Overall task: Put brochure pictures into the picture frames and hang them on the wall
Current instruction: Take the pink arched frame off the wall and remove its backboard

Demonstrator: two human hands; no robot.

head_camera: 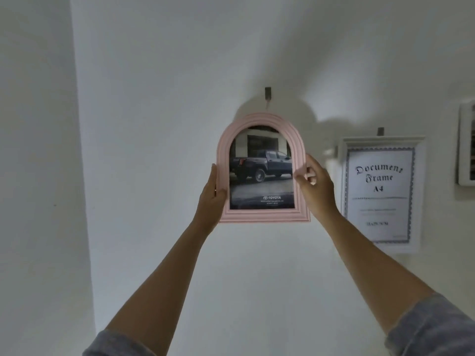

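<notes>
A pink arched picture frame [262, 215] is held up against the white wall, with a brochure picture [262, 173] of a dark pickup truck inside it. My left hand [212, 199] grips its left edge and my right hand [314, 186] grips its right edge. A small grey wall hook [268, 92] sits just above the arch, and a pink loop at the frame's top reaches up to it.
To the right hangs a white frame [380, 141] with a "Document Frame A4" sheet on its own hook [380, 131]. Another white frame [466, 142] shows at the far right edge. A wall corner [79, 176] runs down the left.
</notes>
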